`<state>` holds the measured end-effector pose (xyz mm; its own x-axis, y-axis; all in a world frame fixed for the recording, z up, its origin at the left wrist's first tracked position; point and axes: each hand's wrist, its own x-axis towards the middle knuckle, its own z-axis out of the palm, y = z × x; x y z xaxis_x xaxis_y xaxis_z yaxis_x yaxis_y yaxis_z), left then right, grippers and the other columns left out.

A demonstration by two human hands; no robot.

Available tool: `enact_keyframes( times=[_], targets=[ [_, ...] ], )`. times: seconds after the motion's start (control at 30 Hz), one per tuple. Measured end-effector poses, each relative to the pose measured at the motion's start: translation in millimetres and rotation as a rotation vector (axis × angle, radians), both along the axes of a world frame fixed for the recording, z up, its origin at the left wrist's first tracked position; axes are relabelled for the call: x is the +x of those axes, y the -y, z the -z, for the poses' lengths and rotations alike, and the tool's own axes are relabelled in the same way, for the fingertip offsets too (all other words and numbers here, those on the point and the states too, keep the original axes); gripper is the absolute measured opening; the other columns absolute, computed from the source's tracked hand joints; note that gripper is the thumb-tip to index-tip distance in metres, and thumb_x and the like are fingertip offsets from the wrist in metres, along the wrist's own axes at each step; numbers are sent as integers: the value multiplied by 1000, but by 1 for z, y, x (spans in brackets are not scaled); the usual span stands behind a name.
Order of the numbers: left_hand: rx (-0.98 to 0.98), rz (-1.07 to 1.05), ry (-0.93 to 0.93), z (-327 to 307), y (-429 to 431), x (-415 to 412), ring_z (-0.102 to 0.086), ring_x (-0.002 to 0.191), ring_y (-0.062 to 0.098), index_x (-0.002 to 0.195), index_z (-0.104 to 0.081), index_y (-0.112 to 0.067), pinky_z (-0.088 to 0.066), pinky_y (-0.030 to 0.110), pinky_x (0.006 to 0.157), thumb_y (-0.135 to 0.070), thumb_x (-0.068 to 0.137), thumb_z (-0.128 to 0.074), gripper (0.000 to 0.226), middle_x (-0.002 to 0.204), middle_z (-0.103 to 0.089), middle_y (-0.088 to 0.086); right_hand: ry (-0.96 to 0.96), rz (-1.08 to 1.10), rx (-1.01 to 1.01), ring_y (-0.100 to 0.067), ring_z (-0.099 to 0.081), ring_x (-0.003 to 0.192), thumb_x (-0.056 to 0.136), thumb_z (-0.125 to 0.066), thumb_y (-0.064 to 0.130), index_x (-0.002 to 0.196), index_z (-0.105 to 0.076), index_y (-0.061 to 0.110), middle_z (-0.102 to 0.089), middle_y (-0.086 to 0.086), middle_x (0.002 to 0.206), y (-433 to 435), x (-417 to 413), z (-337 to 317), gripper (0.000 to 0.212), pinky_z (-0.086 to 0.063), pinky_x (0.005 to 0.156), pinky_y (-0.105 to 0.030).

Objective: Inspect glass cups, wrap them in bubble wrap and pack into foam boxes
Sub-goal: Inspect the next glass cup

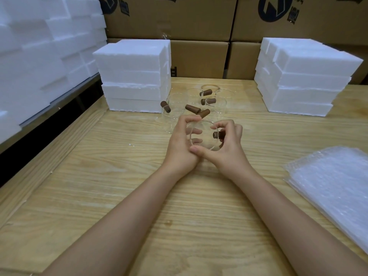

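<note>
Holding clear brown-handled glass cup [207, 141], left hand [180, 148] and right hand [228, 149] both curled round it. Translucent bubble-wrap stack [334, 182] lay lower right, right hand nearer.

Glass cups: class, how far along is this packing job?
Early. No wrapped cup shows. The left hand and right hand hold one glass cup, seemingly inspecting it. The other cups stand bare behind; the bubble wrap lies stacked, and the foam boxes stand stacked.

There are six glass cups [218, 106] by their six brown handles [205, 92], counting the held cup [205, 143]; two hands, left hand [180, 144] and right hand [229, 144]; two table stacks of foam boxes [135, 76], each four layers; one large foam pile [39, 56] at left; one heap of bubble wrap [334, 180]; at least four cardboard cartons [199, 58].
</note>
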<state>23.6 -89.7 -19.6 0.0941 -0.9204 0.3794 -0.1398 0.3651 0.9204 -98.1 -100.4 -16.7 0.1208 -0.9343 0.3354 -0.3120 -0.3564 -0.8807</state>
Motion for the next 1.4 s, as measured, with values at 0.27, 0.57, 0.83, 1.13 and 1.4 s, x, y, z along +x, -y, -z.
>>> enact_keyframes(
  times=[0.27,0.57,0.83,1.13,1.4],
  targets=[
    [94,90,-202,-2,3,4,-56,115,14,110,-45,-28,-54,26,82,19,66,-76,71,126,-52,-9,153,-190,-20,8,-58,86,70,-80,4,94,-59,26,-50,-5,110,10,-15,-4,39,-46,80,-17],
    [119,121,-238,-8,-1,4,-55,116,16,110,-45,-26,-52,33,94,24,64,-73,74,141,-45,6,186,-215,-51,6,-61,85,69,-78,8,91,-63,24,-52,3,99,15,-21,-2,31,-48,79,-15],
    [46,41,-103,-4,-1,4,-60,116,13,113,-52,-33,-53,23,89,17,67,-74,72,123,-58,-8,74,-82,-107,14,-55,81,57,-90,23,89,-49,31,-54,4,101,8,-13,-1,52,-41,69,-5],
    [-121,-36,173,-1,-4,-1,-58,108,-6,114,-51,-35,-46,7,77,13,68,-74,71,124,-58,-14,-31,241,-80,-28,-47,86,60,-68,62,80,-41,14,-43,3,81,-7,6,-6,58,-41,79,-40],
    [-149,-23,192,2,-1,-2,-59,114,3,112,-47,-45,-52,16,83,16,67,-73,80,128,-58,-8,-58,313,-47,-25,-48,80,82,-34,73,69,-35,19,-44,4,72,-5,5,-7,56,-35,89,-44]
  ],
)
